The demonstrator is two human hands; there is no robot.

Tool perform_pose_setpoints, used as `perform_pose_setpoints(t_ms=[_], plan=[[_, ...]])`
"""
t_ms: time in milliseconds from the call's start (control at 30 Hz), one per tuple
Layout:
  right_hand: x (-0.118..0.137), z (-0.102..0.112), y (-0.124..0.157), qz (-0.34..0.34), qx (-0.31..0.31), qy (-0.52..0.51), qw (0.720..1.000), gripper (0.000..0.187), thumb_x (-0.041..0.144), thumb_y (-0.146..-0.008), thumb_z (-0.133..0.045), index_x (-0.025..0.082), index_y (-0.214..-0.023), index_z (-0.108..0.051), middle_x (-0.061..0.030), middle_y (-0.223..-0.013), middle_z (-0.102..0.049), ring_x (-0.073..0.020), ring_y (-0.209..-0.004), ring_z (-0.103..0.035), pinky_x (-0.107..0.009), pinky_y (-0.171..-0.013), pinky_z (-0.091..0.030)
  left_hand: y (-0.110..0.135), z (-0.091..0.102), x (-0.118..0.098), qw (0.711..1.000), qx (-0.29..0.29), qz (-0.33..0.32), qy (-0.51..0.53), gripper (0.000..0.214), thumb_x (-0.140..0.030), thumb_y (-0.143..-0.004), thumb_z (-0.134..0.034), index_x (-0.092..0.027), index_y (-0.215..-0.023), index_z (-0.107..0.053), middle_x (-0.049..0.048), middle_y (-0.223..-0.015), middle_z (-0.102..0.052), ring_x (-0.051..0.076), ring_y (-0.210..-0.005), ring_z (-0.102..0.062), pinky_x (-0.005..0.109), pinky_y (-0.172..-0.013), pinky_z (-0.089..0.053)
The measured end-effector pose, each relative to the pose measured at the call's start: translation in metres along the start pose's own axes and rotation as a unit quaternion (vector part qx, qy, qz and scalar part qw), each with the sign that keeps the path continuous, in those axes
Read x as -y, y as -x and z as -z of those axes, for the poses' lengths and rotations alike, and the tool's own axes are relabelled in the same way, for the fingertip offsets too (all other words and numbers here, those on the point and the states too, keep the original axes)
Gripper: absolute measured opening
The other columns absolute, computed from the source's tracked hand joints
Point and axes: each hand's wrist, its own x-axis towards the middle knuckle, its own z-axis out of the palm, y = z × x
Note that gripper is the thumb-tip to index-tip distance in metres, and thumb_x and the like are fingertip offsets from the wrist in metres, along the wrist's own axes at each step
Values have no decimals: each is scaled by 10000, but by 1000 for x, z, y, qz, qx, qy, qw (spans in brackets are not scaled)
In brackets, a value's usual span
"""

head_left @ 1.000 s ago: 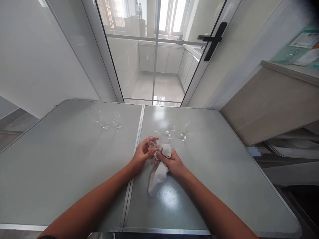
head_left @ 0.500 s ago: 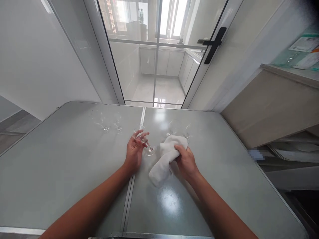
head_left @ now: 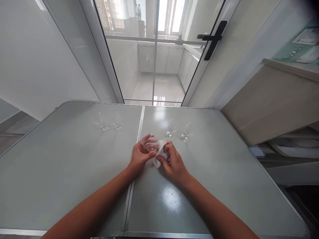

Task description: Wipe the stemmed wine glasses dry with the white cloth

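At frame centre my left hand (head_left: 139,156) grips the wine glass (head_left: 149,143) again; my right hand (head_left: 174,161), apart a moment ago, now presses the bunched white cloth (head_left: 160,152) against it.

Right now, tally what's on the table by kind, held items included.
Stemmed glasses: 5. One in the left hand at, two at the far left, two at the far right.
White cloth: 1, bunched in the right hand.
Total: 6.
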Motion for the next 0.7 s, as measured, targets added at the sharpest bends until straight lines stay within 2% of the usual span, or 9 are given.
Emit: perform_pose_setpoints(t_ms=[100, 200, 300, 367, 400, 433, 533, 633, 700], plan=[[-3, -2, 0, -73, 7, 10, 997, 318, 286, -922, -632, 228, -1220, -537, -52, -1012, -667, -216, -837, -626, -329, -761, -473, 0, 1, 1, 999, 39, 1, -15, 746, -383, -622, -960, -230, -1291, -669, 105, -1190, -690, 254, -1070, -657, 357, -947, -517], [4, 1, -2, -126, 99, -99, 982, 234, 430, -933, -638, 203, -990, -642, -21, -804, -657, -184, -696, -582, -292, -665, -434, 0, 2, -2, 997, 70, 33, 13, 765, -475, -620, -944, -213, -1289, -680, 126, -1189, -692, 267, -1060, -653, 356, -918, -520], [14, 8, -4, -220, 200, -345, 890, 437, 624, -893, -621, 187, -878, -639, -7, -654, -609, -176, -591, -573, -293, -596, -449, 2, 4, -6, 990, 102, 82, 51, 801, -581, -637, -902, -210, -1308, -670, 143, -1198, -685, 265, -1008, -664, 350, -866, -524], [16, 10, -5, -249, 252, -429, 831, 499, 677, -884, -590, 181, -921, -635, -1, -606, -592, -190, -551, -586, -314, -574, -474, 3, 5, -7, 987, 117, 94, 65, 832, -617, -643, -882, -223, -1338, -649, 148, -1224, -676, 265, -984, -671, 356, -847, -525], [15, 11, -5, -243, 252, -422, 836, 490, 667, -886, -591, 181, -935, -630, -1, -611, -596, -192, -549, -592, -315, -570, -478, 3, 5, -7, 988, 116, 89, 59, 831, -612, -645, -883, -226, -1341, -645, 145, -1226, -675, 265, -989, -669, 356, -851, -522], [13, 10, -4, -224, 233, -381, 866, 453, 635, -891, -605, 184, -936, -628, -5, -636, -610, -191, -564, -596, -306, -572, -474, 2, 4, -7, 990, 107, 76, 46, 811, -594, -645, -891, -223, -1326, -654, 140, -1216, -680, 266, -1010, -664, 353, -867, -517], [3, 7, -3, -122, 90, -92, 984, 236, 440, -910, -642, 205, -936, -645, -23, -747, -648, -191, -666, -592, -291, -642, -452, -2, 3, -3, 997, 68, 21, -19, 705, -466, -633, -940, -209, -1242, -696, 125, -1175, -700, 265, -1099, -635, 346, -942, -484], [-3, 3, -1, -44, -6, 127, 991, 147, 307, -923, -596, 209, -1009, -665, -56, -805, -657, -217, -726, -574, -316, -706, -426, -6, 3, -1, 998, 56, 1, -40, 707, -382, -626, -957, -217, -1253, -676, 119, -1184, -701, 247, -1074, -637, 358, -953, -482], [-4, 0, -1, -48, 15, 91, 995, 153, 323, -957, -567, 206, -989, -660, -54, -805, -656, -209, -707, -564, -315, -703, -418, -6, 3, -1, 998, 58, 12, -20, 719, -422, -642, -943, -209, -1270, -667, 127, -1193, -695, 244, -1050, -642, 367, -943, -500]])
